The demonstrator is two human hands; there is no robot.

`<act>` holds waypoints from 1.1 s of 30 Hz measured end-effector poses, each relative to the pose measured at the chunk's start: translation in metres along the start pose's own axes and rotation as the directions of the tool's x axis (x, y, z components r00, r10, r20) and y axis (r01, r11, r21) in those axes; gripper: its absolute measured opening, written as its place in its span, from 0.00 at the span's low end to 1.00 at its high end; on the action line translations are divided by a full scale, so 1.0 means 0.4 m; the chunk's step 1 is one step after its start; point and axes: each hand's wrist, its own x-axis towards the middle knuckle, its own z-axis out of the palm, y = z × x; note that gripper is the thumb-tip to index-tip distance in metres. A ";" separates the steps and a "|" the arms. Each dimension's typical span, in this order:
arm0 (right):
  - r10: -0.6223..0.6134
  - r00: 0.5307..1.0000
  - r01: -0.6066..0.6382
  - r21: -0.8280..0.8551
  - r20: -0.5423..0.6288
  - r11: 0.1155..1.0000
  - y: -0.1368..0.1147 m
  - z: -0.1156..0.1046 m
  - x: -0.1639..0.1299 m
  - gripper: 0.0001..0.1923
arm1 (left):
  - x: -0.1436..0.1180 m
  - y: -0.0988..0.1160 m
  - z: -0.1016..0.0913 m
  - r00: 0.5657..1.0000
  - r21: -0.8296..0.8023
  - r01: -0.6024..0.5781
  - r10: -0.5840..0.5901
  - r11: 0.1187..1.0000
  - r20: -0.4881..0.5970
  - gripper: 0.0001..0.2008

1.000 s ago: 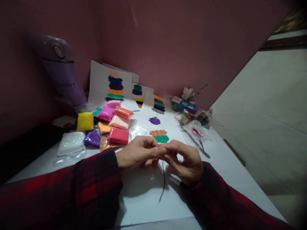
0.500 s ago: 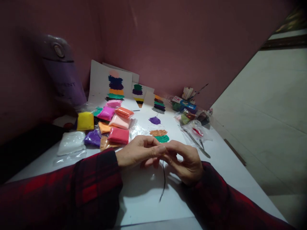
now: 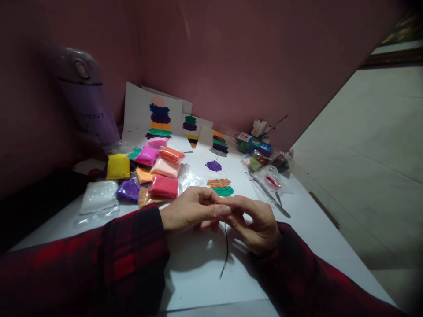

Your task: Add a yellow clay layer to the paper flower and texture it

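My left hand [image 3: 193, 211] and my right hand [image 3: 256, 222] meet at the fingertips, low over the white paper [image 3: 198, 281]. Both are closed in a pinch. From between them hangs a thin dark strand [image 3: 227, 251], probably modelling clay, curving downward to the paper; its upper end is hidden in the fingers. Just beyond the fingertips, the paper bears a purple patch [image 3: 213, 166], an orange-brown ridged patch [image 3: 218, 182] and a green one [image 3: 224, 191] of textured clay, with a sliver of yellow showing beneath.
Bagged clay packs lie at left, among them yellow [image 3: 118, 166], white [image 3: 99, 197] and red [image 3: 164, 186]. A purple bottle [image 3: 87, 101] stands behind. Sheets with coloured bands [image 3: 132, 110] lean on the wall. Modelling tools [image 3: 272, 198] and a small bag [image 3: 272, 180] lie right.
The fingertips have shifted very slightly against each other, and a sliver of yellow now shows below the green patch. The strand hangs almost as before.
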 end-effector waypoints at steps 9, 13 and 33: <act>0.007 1.000 -0.006 -0.029 0.029 1.000 -0.001 -0.001 0.002 0.13 | -0.002 0.006 0.005 1.000 -0.005 0.012 -0.012 1.000 -0.011 0.25; -0.005 1.000 0.005 -0.034 0.020 0.999 -0.002 0.000 0.002 0.13 | -0.002 0.006 0.004 1.000 0.012 0.003 -0.003 1.000 -0.009 0.26; 0.036 0.998 -0.036 -0.019 0.042 0.999 -0.002 0.002 -0.001 0.13 | -0.003 0.005 0.003 0.999 0.027 0.014 -0.013 1.000 -0.033 0.22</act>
